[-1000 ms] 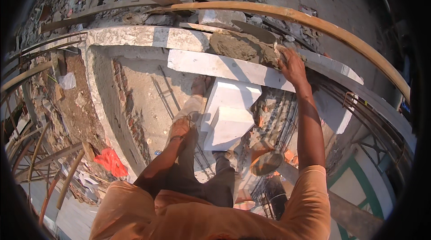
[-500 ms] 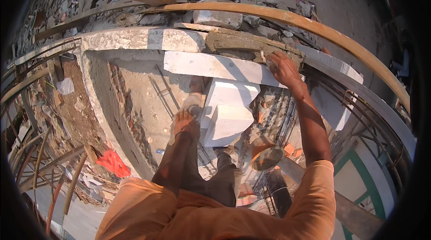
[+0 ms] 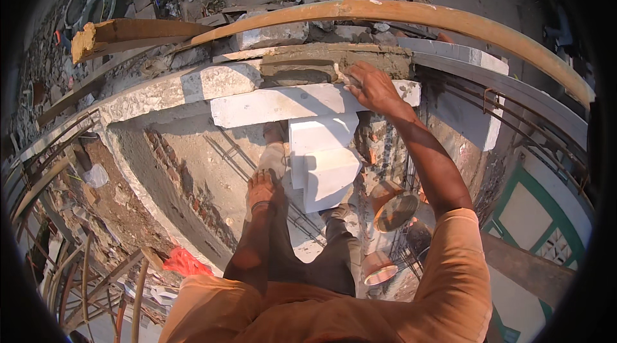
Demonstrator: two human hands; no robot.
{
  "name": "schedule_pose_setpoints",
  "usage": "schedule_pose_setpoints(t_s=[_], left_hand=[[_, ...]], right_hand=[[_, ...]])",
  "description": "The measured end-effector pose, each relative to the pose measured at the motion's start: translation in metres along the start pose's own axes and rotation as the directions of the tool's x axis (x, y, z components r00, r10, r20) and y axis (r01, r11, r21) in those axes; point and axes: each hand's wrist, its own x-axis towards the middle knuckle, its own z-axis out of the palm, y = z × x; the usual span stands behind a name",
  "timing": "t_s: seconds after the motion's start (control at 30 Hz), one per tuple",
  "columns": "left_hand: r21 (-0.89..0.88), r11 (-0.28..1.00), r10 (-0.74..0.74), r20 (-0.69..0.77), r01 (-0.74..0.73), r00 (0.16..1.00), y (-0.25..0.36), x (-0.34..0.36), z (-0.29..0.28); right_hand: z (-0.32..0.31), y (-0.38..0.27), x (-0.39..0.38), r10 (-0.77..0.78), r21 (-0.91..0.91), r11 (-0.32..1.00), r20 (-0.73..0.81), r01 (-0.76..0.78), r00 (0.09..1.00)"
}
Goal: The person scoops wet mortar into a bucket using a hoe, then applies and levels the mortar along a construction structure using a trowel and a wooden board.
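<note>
My right hand [image 3: 374, 88] reaches over the far edge of a long white block [image 3: 283, 104] at the wet grey mortar [image 3: 360, 55] along the wall top. Its fingers are bent together, with a small pale tip showing at them; what they grip is mostly hidden. A dark, smoothed hollow in the mortar lies just left of the fingers. My left hand [image 3: 262, 192] lies flat on my left knee, fingers stretched, holding nothing. White blocks [image 3: 331, 176] are stacked between my legs, below the long block.
A curved-looking wooden beam [image 3: 398, 10] runs beyond the wall. Thin steel bars [image 3: 475, 102] stick out at right. Orange buckets [image 3: 379, 266] stand low beside my right leg. A red plastic bag [image 3: 186, 261] and bent poles [image 3: 83, 279] are at lower left. Rubble lies beyond the wall.
The whole view has shifted, so the wall and blocks sit further left. My right hand has moved slightly left along the mortar. My left hand stays on the knee.
</note>
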Motion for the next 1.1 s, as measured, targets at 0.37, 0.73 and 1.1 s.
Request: schedule_pose_setpoints(t_s=[0.37,0.73,1.1], left_hand=[[0.04,0.999,-0.013,-0.006,0.013,1.0,0.007,-0.009,-0.006],[0.0,1.0,0.0,-0.013,0.0,1.0,0.004,-0.012,-0.008],[-0.06,0.991,-0.116,0.12,0.123,0.986,0.002,-0.009,-0.028]], right_hand=[[-0.037,0.084,-0.076,0.295,-0.148,0.945,0.013,-0.29,0.955],[0.016,0.035,-0.01,-0.016,-0.008,1.0,0.102,0.017,0.995],[-0.004,-0.03,0.023,0.064,-0.061,0.997,0.297,-0.048,0.953]])
